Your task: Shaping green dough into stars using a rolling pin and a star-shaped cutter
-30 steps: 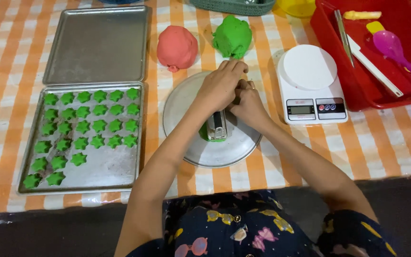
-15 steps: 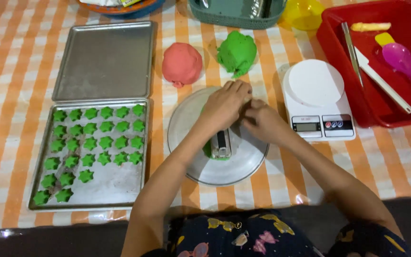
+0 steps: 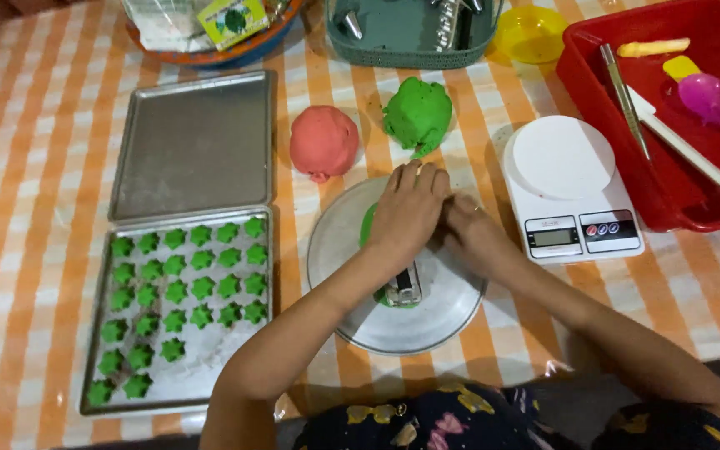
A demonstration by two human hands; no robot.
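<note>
both my hands, left hand (image 3: 406,221) and right hand (image 3: 470,237), are clenched together over a small metal press (image 3: 404,287) and green dough (image 3: 367,227) on the round metal plate (image 3: 427,325). pressing unevenly could smear the shape or slide the plate.

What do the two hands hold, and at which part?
Both hands clasp the upper end of a metal tool on the round plate; the exact grip is hidden.
</note>
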